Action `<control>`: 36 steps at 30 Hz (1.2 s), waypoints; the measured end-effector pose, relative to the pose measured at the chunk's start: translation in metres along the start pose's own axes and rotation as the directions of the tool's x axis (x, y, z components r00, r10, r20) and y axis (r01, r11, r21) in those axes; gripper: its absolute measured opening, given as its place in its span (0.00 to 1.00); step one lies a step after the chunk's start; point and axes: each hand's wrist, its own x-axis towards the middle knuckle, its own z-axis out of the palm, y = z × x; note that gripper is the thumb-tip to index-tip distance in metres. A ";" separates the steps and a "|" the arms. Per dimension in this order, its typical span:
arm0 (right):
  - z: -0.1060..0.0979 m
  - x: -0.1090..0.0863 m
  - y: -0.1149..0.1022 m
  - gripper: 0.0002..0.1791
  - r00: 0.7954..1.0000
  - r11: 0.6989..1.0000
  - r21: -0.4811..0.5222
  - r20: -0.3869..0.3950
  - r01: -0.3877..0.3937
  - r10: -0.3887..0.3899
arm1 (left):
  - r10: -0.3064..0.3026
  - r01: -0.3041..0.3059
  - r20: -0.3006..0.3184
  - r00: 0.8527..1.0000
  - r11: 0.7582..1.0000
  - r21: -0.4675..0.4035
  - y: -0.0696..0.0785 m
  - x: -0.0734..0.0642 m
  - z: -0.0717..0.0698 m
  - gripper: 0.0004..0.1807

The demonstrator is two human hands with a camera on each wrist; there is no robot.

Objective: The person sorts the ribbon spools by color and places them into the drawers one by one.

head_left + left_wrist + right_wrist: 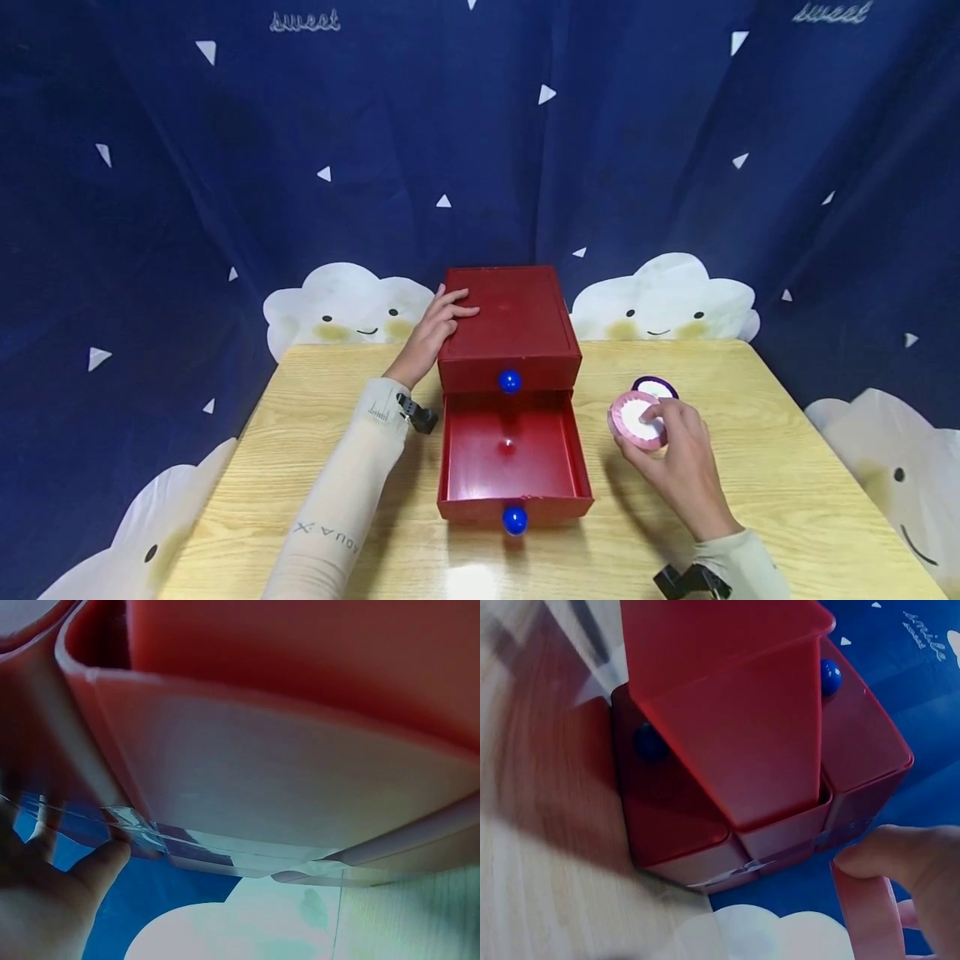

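Note:
A red drawer cabinet (510,312) with blue knobs stands on the table. Its middle drawer (504,454) is pulled out, with nothing visible inside. My left hand (435,333) rests on the cabinet's top left edge, fingers spread; in the left wrist view this hand (56,892) is at the cabinet's side. To the right of the drawer, my right hand (682,458) pinches a thick pink round disc with a white, jagged-edged face (633,421) between thumb and fingers. Its pink side (866,911) shows in the right wrist view. Just behind is a purple-rimmed white disc (656,386), partly hidden.
The wooden table (322,433) extends on both sides of the cabinet. A dark blue curtain (480,150) with white clouds and triangles hangs behind and around it. The pulled-out drawer juts towards me between my arms.

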 end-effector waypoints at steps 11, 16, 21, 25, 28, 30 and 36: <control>-0.006 0.007 -0.021 0.26 0.998 0.998 -0.001 0.013 0.059 -0.059 | -0.020 0.020 0.010 1.000 1.000 0.008 0.002 -0.003 -0.005 0.22; -0.004 0.010 -0.029 0.25 0.993 0.993 0.025 0.015 0.118 -0.118 | -0.025 0.025 -0.002 1.000 1.000 0.016 -0.009 -0.005 -0.005 0.23; -0.002 0.014 -0.038 0.26 0.987 0.987 0.034 0.022 0.156 -0.157 | -0.020 0.020 -0.008 1.000 1.000 0.013 -0.009 -0.004 -0.004 0.23; -0.002 0.016 -0.046 0.28 0.987 0.987 0.045 0.039 0.157 -0.159 | -0.024 0.024 0.006 1.000 1.000 0.008 -0.006 -0.001 -0.002 0.23; -0.001 0.016 -0.053 0.28 0.987 0.989 0.050 0.071 0.138 -0.141 | -0.033 0.033 0.022 0.999 0.999 -0.007 0.007 -0.002 -0.002 0.22; 0.001 0.015 -0.059 0.29 0.986 0.991 0.051 0.098 0.127 -0.132 | -0.040 0.040 0.030 0.999 0.999 -0.015 0.018 -0.003 -0.003 0.22; 0.007 0.016 -0.070 0.28 0.977 0.988 0.068 0.153 0.140 -0.149 | -0.041 0.041 0.026 0.999 0.999 -0.001 0.036 -0.006 -0.004 0.22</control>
